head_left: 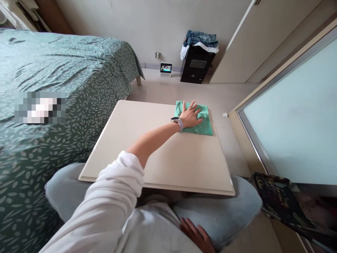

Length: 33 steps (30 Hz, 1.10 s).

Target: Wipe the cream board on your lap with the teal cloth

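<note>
A green cloth [206, 128] lies spread at the far right corner of a cream tabletop [147, 140]. My left hand [190, 116] presses flat on that cloth, its fingers spread apart, with a watch [176, 119] on the wrist. The left arm, its white sleeve rolled up, stretches across the table. Low in the picture, my right hand [196, 234] rests against my lap with its fingers stretched out, and I see nothing in it. Part of this hand is cut off by the lower edge.
A bed with a green leaf-patterned sheet [105, 70] stands to the left. By the wall are a small lit screen [166, 68] and a black cabinet [197, 66] topped with folded jeans [201, 38]. A frosted panel [297, 109] and dark patterned fabric [279, 196] are at right.
</note>
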Motion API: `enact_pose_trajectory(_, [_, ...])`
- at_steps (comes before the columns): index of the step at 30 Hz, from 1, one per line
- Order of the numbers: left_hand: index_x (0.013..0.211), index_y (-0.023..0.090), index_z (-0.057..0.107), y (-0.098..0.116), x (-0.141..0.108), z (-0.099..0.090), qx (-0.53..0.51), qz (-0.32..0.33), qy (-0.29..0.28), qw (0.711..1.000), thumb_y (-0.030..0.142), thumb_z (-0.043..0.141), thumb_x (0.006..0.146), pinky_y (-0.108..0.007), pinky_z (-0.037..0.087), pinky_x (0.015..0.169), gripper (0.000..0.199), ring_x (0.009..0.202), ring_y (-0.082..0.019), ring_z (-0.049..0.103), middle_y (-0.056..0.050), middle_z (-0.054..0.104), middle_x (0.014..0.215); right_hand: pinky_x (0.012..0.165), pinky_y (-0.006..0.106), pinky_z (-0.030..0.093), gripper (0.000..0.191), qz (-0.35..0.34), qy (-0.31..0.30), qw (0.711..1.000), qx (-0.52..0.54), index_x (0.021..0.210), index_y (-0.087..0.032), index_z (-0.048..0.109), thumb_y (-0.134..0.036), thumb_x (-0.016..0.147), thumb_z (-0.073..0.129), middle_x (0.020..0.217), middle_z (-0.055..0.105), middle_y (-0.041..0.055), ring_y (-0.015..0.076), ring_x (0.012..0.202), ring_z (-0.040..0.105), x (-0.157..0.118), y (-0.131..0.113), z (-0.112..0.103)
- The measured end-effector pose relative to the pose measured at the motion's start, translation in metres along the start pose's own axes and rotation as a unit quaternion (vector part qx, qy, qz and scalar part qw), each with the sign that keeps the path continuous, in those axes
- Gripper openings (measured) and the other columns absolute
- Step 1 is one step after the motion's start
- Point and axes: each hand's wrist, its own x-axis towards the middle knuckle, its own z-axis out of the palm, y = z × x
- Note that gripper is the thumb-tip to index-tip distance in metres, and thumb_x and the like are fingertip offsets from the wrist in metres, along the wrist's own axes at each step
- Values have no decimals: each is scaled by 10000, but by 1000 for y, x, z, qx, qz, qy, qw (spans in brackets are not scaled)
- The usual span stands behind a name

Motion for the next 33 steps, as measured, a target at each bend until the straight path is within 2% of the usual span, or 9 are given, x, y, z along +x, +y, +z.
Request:
enact_pose_trajectory(3, [1839,91,337,-1,26,-6,11,14,-20,1000,524,376,1205,-680,-13,1431,769,1799,-358,25,-110,145,1916,736,272,695,549,26,3,999,25,1126,-443,934,-252,780,554,1603,689,-193,130,1768,249,3,-2,-3])
enact_pose_trajectory(7, [1892,244,247,15,7,-6,2,-4,-50,999,633,398,1197,-760,55,1392,811,1774,-485,43,-120,85,1924,779,258,693,549,31,-2,999,25,1136,-439,928,-210,814,547,1655,650,-198,122,1770,239,10,0,-9])
enact_pose_trajectory(10, [1888,264,272,39,-51,4,10,31,-56,998,657,448,1185,-782,60,1380,825,1768,-509,33,-161,74,1918,789,246,681,531,35,3,999,32,1154,-438,920,-204,864,542,1687,623,-204,102,1764,252,13,1,-11])
enact_pose_trajectory(16, [1883,257,291,84,-215,36,-39,137,-83,986,727,550,1126,-850,94,1348,928,1751,-544,-42,-177,-26,1897,852,240,645,509,58,26,996,63,1127,-384,921,-187,951,486,1684,627,-191,69,1745,296,17,-1,-10])
enact_pose_trajectory(19, [1880,281,302,87,-237,40,-58,158,-94,981,745,568,1114,-851,99,1349,934,1754,-529,-60,-153,-53,1897,1001,218,583,528,36,41,997,56,1120,-352,913,-132,962,460,1683,636,-167,62,1723,354,20,7,-12])
enact_pose_trajectory(21, [1874,292,318,82,-214,36,-49,149,-103,982,736,546,1132,-842,99,1354,895,1761,-520,-35,-146,-38,1903,1077,188,522,541,-6,37,998,43,1161,-342,903,-99,958,465,1657,669,-150,60,1699,404,22,15,-15])
enact_pose_trajectory(24, [1871,291,331,72,-143,24,-11,114,-94,989,694,523,1161,-809,106,1368,839,1771,-505,28,-151,15,1914,1004,161,529,539,-46,16,998,36,1262,-342,882,-102,969,498,1601,724,-133,45,1664,457,19,23,-18])
enact_pose_trajectory(29, [1877,297,314,54,-12,11,-2,67,-59,996,676,440,1191,-754,82,1391,794,1778,-478,38,-131,69,1924,889,201,611,642,-35,-30,998,53,1327,-345,875,-99,908,455,1521,779,-120,53,1693,411,7,18,-19])
enact_pose_trajectory(33, [1863,331,352,46,48,3,-23,32,-60,997,647,440,1187,-738,54,1395,752,1777,-470,53,-93,105,1926,877,211,621,613,-9,-32,997,68,1307,-363,886,-152,924,457,1578,735,-150,66,1736,322,-3,3,-11])
